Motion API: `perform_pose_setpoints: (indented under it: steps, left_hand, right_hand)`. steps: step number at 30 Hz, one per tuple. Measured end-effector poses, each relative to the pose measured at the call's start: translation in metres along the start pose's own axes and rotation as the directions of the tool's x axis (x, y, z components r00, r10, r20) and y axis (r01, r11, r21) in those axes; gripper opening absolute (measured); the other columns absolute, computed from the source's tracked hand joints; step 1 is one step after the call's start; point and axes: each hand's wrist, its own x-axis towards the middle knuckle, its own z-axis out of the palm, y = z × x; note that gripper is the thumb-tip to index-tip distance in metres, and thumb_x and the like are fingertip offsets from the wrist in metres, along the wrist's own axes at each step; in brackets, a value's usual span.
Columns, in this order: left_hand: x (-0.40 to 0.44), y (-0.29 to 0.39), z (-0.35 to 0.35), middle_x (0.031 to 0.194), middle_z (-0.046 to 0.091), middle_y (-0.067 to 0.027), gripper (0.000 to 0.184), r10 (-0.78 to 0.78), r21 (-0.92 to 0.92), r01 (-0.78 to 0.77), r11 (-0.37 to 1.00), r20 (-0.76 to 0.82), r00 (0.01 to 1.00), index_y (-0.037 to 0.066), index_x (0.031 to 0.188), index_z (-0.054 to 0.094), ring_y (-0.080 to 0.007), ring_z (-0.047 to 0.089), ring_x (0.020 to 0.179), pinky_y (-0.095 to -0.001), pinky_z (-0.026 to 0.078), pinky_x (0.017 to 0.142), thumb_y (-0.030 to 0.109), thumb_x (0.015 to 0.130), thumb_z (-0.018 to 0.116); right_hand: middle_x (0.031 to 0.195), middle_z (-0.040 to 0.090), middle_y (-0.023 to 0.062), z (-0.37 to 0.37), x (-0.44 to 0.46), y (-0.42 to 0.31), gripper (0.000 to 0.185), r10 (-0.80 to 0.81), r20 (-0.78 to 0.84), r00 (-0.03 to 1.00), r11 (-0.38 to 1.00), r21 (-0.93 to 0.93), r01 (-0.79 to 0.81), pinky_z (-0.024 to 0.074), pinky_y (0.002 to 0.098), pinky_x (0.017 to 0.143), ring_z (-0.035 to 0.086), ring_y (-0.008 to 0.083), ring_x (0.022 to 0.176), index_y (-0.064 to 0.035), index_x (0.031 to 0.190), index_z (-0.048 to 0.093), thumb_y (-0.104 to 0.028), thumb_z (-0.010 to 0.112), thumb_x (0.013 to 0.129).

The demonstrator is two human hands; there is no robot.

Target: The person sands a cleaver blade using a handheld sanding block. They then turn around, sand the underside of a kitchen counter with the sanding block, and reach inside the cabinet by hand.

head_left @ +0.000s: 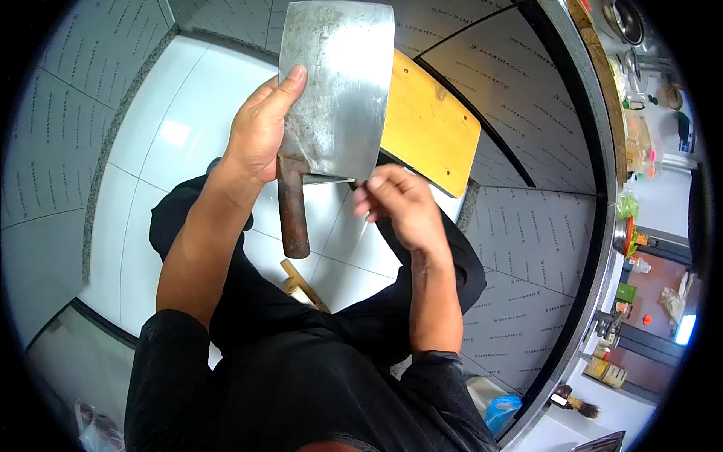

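A cleaver [339,90] with a broad, scuffed steel blade and a dark wooden handle [293,215] is held up in front of me, handle toward my body. My left hand [260,124] is closed on the blade's left side just above the handle, its thumb flat on the face and its other fingers behind. At the blade's lower right corner is my right hand [403,207], fingers curled, thumb and fingertips pinched at that corner. Whether anything small is between those fingertips is hidden.
A yellow wooden stool top [433,124] stands beyond the blade on the right. Between my legs, light wooden pieces [303,288] lie on the white tiled floor [158,162]. Grey panels surround the floor. On the far right, a counter [663,135] carries bowls and kitchen items.
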Motion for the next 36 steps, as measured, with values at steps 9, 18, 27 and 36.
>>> perform_pose_setpoints:
  steps: [9, 18, 27, 36]
  left_hand:
    - [0.004, -0.011, -0.009, 0.107, 0.067, -0.0128, 0.046, -0.18, 0.035, 0.183, 0.982, -0.074, 0.981, -0.003, 0.124, 0.055, -0.0198, 0.068, 0.092, -0.0341, 0.056, 0.085, 0.037, 0.1, 0.053]
    - [-0.004, -0.015, 0.002, 0.113, 0.065, -0.0161, 0.05, -0.191, 0.124, 0.184, 0.975, 0.053, 0.98, -0.006, 0.123, 0.056, -0.0185, 0.065, 0.102, -0.0313, 0.053, 0.088, 0.038, 0.099, 0.056]
    - [-0.007, -0.013, 0.004, 0.106, 0.067, -0.0168, 0.051, -0.188, 0.205, 0.172, 0.963, 0.057, 0.981, -0.008, 0.119, 0.059, -0.0193, 0.067, 0.097, -0.0292, 0.053, 0.086, 0.038, 0.098, 0.058]
    - [-0.009, -0.009, 0.004, 0.103, 0.068, -0.0166, 0.049, -0.221, 0.223, 0.198, 0.955, 0.086, 0.971, -0.007, 0.115, 0.061, -0.0182, 0.067, 0.095, -0.0287, 0.053, 0.083, 0.039, 0.099, 0.057]
  right_hand:
    - [0.09, 0.067, 0.0131, 0.0, 0.005, -0.002, 0.052, -0.36, 0.119, 0.925, 0.879, 0.377, 0.293, 0.0537, 0.0285, 0.061, 0.069, 0.0225, 0.075, 0.002, 0.115, 0.059, -0.046, 0.058, 0.096]
    - [0.087, 0.066, 0.0115, 0.0, 0.002, 0.0, 0.057, -0.391, 0.206, 0.897, 0.903, 0.273, 0.331, 0.0549, 0.0274, 0.059, 0.069, 0.0213, 0.072, 0.0044, 0.113, 0.058, -0.049, 0.061, 0.093]
    - [0.085, 0.065, 0.0072, 0.006, -0.004, 0.001, 0.049, -0.374, 0.158, 0.914, 0.91, 0.255, 0.328, 0.0544, 0.0264, 0.06, 0.066, 0.0149, 0.067, 0.0048, 0.112, 0.061, -0.038, 0.07, 0.091]
    - [0.084, 0.066, 0.0077, 0.008, -0.006, -0.001, 0.047, -0.386, 0.155, 0.909, 0.907, 0.243, 0.344, 0.0541, 0.026, 0.061, 0.066, 0.0145, 0.067, 0.0051, 0.11, 0.061, -0.037, 0.071, 0.09]
